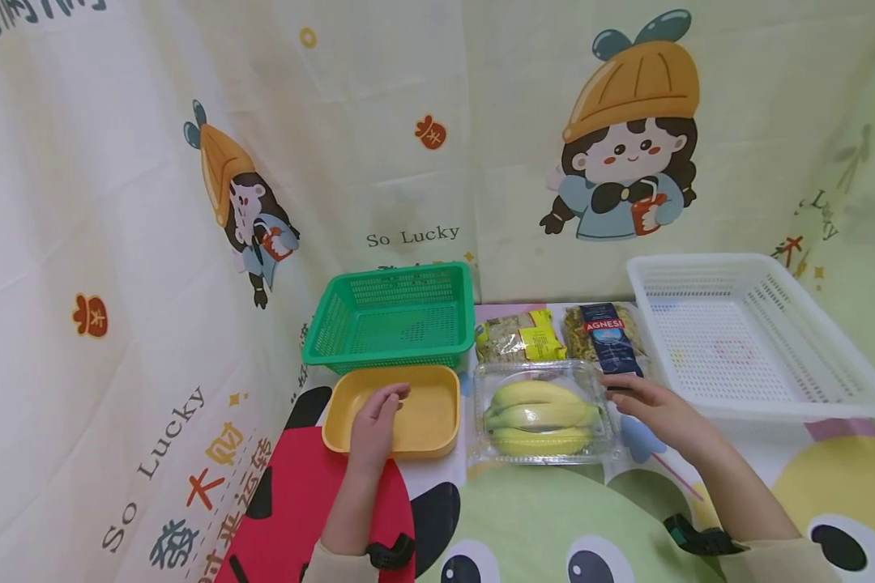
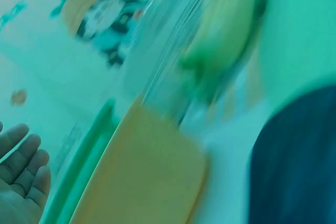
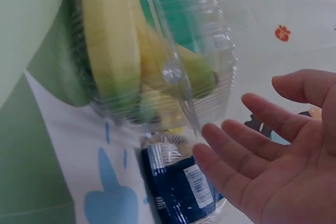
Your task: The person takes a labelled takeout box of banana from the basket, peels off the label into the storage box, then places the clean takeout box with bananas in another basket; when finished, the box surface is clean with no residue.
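A clear plastic clamshell box [image 1: 481,421] holding several bananas [image 1: 539,417] sits on the table with its lid down. My right hand [image 1: 645,405] is at the box's right edge, fingers extended; in the right wrist view the right hand [image 3: 262,156] shows spread fingers, the tips close to the clear rim, nothing gripped. Over the yellow plastic basin [image 1: 437,409] hovers my left hand [image 1: 375,425], its fingers loosely bent and holding nothing. The left wrist view shows the left hand [image 2: 23,182] beside the basin, with the banana box blurred beyond.
Behind the basin stands a green basket [image 1: 401,316]. A yellow-labelled bag [image 1: 518,336] and an AGNESI pasta bag [image 1: 605,336] lie behind the box. At the right is a large white basket [image 1: 729,340]. Printed curtains [image 1: 379,162] enclose the table's back and left.
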`<state>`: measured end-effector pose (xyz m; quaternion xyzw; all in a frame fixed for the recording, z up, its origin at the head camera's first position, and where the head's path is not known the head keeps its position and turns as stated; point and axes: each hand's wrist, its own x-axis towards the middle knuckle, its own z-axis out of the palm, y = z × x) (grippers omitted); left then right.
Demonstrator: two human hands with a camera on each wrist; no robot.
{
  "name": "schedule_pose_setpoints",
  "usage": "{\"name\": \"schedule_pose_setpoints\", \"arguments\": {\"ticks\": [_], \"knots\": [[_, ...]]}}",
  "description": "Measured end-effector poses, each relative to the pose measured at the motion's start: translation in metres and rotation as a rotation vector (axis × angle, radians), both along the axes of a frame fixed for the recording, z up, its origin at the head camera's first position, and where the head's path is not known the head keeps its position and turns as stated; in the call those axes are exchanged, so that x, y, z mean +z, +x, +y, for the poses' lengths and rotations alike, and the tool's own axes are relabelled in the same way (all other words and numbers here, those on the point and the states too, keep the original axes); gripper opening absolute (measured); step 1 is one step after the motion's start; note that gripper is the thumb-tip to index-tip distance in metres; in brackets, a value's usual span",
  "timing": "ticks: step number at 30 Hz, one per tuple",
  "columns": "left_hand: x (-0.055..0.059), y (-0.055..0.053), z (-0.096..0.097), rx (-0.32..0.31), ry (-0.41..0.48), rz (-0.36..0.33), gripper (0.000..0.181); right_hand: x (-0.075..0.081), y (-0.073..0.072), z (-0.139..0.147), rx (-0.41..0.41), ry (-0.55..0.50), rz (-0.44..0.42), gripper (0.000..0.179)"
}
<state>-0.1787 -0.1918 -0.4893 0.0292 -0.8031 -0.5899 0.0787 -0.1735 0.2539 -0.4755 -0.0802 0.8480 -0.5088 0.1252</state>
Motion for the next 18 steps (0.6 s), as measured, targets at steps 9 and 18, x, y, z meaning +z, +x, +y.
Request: {"name": "schedule_pose_setpoints", "arguments": {"ticks": [9, 18], "knots": [[-0.008, 0.006, 0.068, -0.225, 0.113, -0.028, 0.037, -0.009, 0.002, -0.009, -0.067, -0.017, 0.008, 0.051], [-0.014, 0.014, 0.099, -0.289, 0.224, -0.090, 0.046, -0.013, 0.001, -0.011, -0.060, -0.022, 0.016, 0.052]]}}
